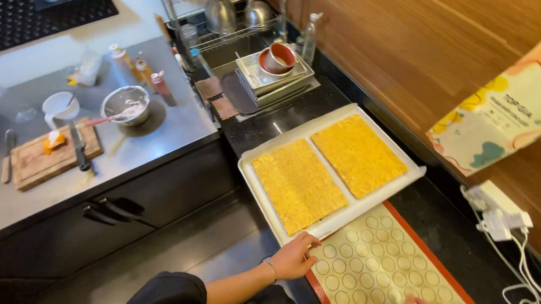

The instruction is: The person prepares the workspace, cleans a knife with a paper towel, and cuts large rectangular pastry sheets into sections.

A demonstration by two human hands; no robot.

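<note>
Two hands steady a circle-printed baking mat beside a tray of baked sheets.

The left hand (295, 257) lies flat on the near-left corner of the silicone mat (379, 265), fingers spread rather than closed in a grip, likely pinning it to the black worktop (293, 112). Only the right hand's (415, 301) fingertips show at the mat's near edge; its grip I cannot tell. The white tray (331, 168), holding two golden sheets (298, 184), overlaps the mat's far edge.
</note>
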